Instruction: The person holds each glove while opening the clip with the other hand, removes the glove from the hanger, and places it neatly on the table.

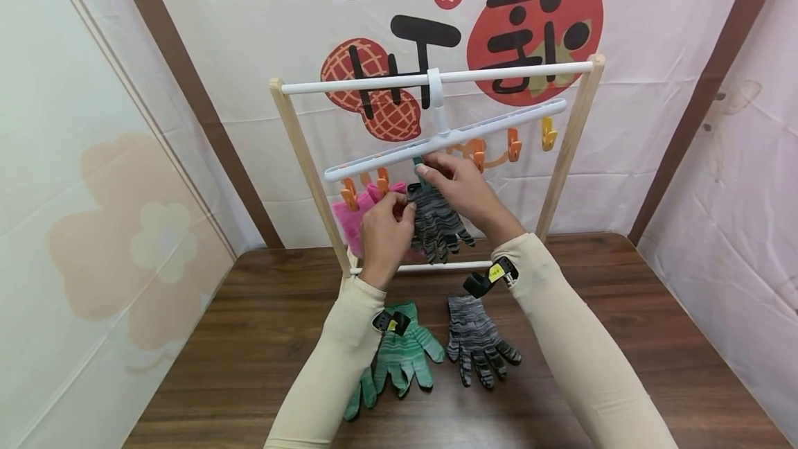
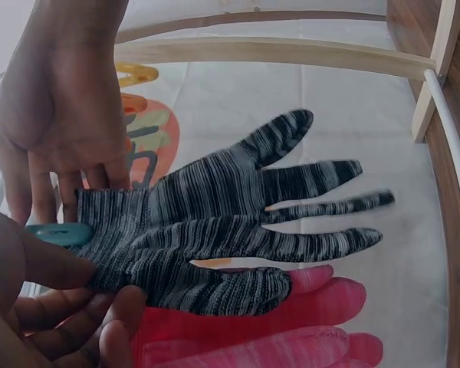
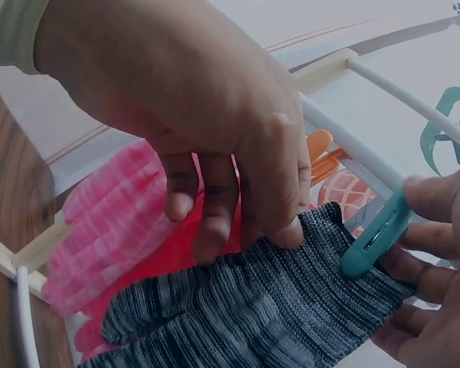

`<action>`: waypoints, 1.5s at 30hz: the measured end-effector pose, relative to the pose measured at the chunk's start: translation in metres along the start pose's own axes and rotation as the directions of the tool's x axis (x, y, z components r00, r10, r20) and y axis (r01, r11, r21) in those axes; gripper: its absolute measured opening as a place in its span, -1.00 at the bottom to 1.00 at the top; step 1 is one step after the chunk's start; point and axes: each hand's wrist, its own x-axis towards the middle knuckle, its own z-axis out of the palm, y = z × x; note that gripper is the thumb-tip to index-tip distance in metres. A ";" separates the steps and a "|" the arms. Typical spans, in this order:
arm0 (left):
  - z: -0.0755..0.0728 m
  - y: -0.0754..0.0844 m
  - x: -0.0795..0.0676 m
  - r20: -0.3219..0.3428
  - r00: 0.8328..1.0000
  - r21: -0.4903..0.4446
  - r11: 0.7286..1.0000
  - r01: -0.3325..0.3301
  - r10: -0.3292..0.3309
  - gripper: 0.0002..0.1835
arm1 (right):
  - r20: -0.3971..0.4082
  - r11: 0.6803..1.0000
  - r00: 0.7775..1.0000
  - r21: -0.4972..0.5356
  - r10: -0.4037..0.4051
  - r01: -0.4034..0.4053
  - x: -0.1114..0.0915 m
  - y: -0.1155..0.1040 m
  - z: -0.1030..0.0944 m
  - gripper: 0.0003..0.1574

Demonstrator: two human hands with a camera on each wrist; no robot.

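Observation:
A black-and-grey striped glove [image 1: 436, 224] hangs fingers down below the white hanger [image 1: 445, 138]. My left hand [image 1: 388, 231] pinches the edge of its cuff between thumb and fingertips. At the top of the cuff, a teal clothespin [image 3: 376, 234] straddles the knit. My right hand [image 1: 470, 192] holds that clothespin, its thumb on one side and fingers on the other. Just left of this glove, pink gloves [image 1: 350, 220] hang from orange clothespins [image 1: 350, 194], partly hidden behind my left hand.
The hanger tilts, right end higher, on a rack with wooden side posts [image 1: 569, 151] and a white top rod [image 1: 517, 73]. Orange and yellow clothespins [image 1: 548, 134] hang on its right half. Below, green gloves [image 1: 404, 348] and another grey striped glove [image 1: 476, 338] lie on the wooden table [image 1: 249, 366].

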 end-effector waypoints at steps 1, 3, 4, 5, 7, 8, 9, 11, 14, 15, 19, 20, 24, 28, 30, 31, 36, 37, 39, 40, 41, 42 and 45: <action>0.000 0.000 0.000 0.002 1.000 0.001 1.000 0.001 -0.001 -0.87 | 0.002 1.000 1.000 0.010 0.003 -0.003 0.000 0.000 0.000 -0.50; -0.001 0.001 0.000 0.008 1.000 0.000 1.000 0.006 -0.006 -0.87 | 0.002 0.999 1.000 0.030 0.011 -0.011 0.001 0.000 0.000 -0.53; -0.001 0.001 0.000 0.011 1.000 0.000 1.000 0.011 -0.011 -0.87 | -0.002 0.999 1.000 0.037 0.012 -0.012 0.002 0.000 0.000 -0.54; -0.001 0.001 0.000 0.014 1.000 0.001 1.000 0.016 -0.016 -0.87 | -0.009 0.999 1.000 0.042 0.013 -0.013 0.003 -0.001 0.000 -0.55; -0.001 0.002 0.000 0.018 1.000 0.000 1.000 0.022 -0.022 -0.87 | -0.027 0.998 1.000 0.058 0.010 -0.008 0.004 -0.001 0.001 -0.58; -0.001 0.002 0.000 0.019 1.000 0.000 1.000 0.024 -0.024 -0.86 | -0.037 0.998 0.999 0.066 0.008 -0.005 0.004 -0.001 0.001 -0.59; -0.001 0.003 0.000 0.019 0.999 0.000 1.000 0.025 -0.025 -0.86 | -0.047 0.998 0.999 0.069 0.007 -0.003 0.004 -0.002 0.001 -0.61; 0.000 0.003 0.000 0.018 1.000 0.000 1.000 0.025 -0.025 -0.85 | -0.066 0.997 0.998 0.082 0.005 0.000 0.004 -0.003 0.002 -0.62; 0.000 0.003 0.000 0.018 1.000 -0.002 1.000 0.023 -0.023 -0.85 | -0.089 0.995 0.996 0.094 0.021 -0.012 0.003 -0.004 0.002 -0.62; 0.000 0.003 0.000 0.021 0.999 -0.002 1.000 0.024 -0.024 -0.84 | -0.097 0.995 0.995 0.100 0.030 -0.020 0.003 -0.004 0.003 -0.62; 0.000 0.003 -0.001 0.033 0.999 0.001 1.000 0.017 -0.017 -0.85 | -0.131 0.991 0.989 0.120 0.069 -0.053 0.003 -0.006 0.004 -0.64; 0.001 0.002 -0.001 0.036 0.999 0.002 1.000 0.015 -0.015 -0.85 | -0.141 0.991 0.987 0.123 0.078 -0.060 0.003 -0.006 0.005 -0.64; 0.001 0.001 -0.003 0.038 0.999 -0.004 1.000 0.003 -0.002 -0.87 | -0.171 0.986 0.981 0.155 0.089 -0.062 0.004 -0.007 0.007 -0.68; 0.001 0.000 -0.005 0.047 0.999 -0.008 1.000 -0.004 0.005 -0.89 | -0.184 0.983 0.979 0.172 0.093 -0.061 0.004 -0.006 0.008 -0.68; 0.002 -0.001 -0.007 0.058 0.998 -0.006 1.000 0.000 0.000 -0.90 | -0.186 0.982 0.978 0.177 0.097 -0.064 0.004 -0.005 0.009 -0.67; 0.002 -0.001 -0.008 0.062 0.998 -0.006 1.000 0.002 -0.002 -0.90 | -0.187 0.982 0.977 0.179 0.098 -0.064 0.004 -0.005 0.009 -0.66; 0.004 -0.001 -0.017 0.090 0.996 -0.023 1.000 0.003 -0.001 -0.90 | -0.200 0.976 0.973 0.204 0.115 -0.074 0.003 -0.005 0.009 -0.68; 0.005 -0.002 -0.019 0.094 0.996 -0.025 1.000 0.001 0.001 -0.91 | -0.201 0.975 0.972 0.209 0.119 -0.076 0.003 -0.005 0.009 -0.69; 0.006 -0.002 -0.024 0.109 0.994 -0.043 0.999 0.003 0.002 -0.91 | -0.200 0.971 0.971 0.224 0.132 -0.086 0.002 -0.006 0.009 -0.69; 0.007 -0.002 -0.026 0.118 0.993 -0.056 0.998 0.007 0.000 -0.91 | -0.198 0.969 0.971 0.228 0.137 -0.090 0.002 -0.006 0.009 -0.69; 0.008 -0.002 -0.028 0.129 0.992 -0.071 0.997 0.012 -0.003 -0.91 | -0.196 0.968 0.970 0.230 0.144 -0.097 0.002 -0.006 0.009 -0.69; 0.010 -0.002 -0.030 0.140 0.990 -0.086 0.996 0.018 -0.006 -0.91 | -0.195 0.967 0.969 0.232 0.149 -0.102 0.002 -0.006 0.009 -0.69; 0.017 -0.005 -0.036 0.199 0.979 -0.155 0.986 0.066 -0.035 -0.92 | -0.199 0.965 0.968 0.237 0.157 -0.108 0.002 -0.007 0.009 -0.66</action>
